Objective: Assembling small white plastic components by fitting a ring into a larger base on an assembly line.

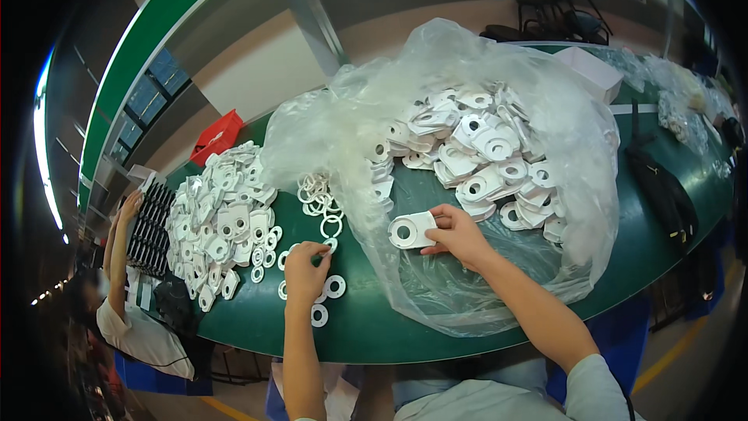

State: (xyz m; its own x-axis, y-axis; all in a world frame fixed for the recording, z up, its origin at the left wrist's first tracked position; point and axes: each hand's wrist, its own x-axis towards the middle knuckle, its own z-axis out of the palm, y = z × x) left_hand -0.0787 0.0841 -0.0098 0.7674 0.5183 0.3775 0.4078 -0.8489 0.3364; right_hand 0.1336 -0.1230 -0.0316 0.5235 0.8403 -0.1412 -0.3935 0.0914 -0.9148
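The right hand [458, 235] grips a white plate with a round hole [421, 223] by its squared end, the hole facing up, above the spread clear plastic bag [417, 304]. Taking that plate as the clock's centre, a heap of similar white plates [495, 148] lies in the bag at one o'clock. At eight o'clock the left hand [308, 269] has thumb and fingertips drawn together at a small white ring [332, 244]; whether it grips or only touches the ring, I cannot tell. Loose white washers [335, 295] rest just beside this hand on the green surface [261, 335]. A cluster of white rings [315, 179] and a red bin [218, 136] sit toward ten o'clock, a second white heap [214, 218] at nine, with stacked black trays [148, 230] beyond, near a co-worker's raised hand [131, 206].
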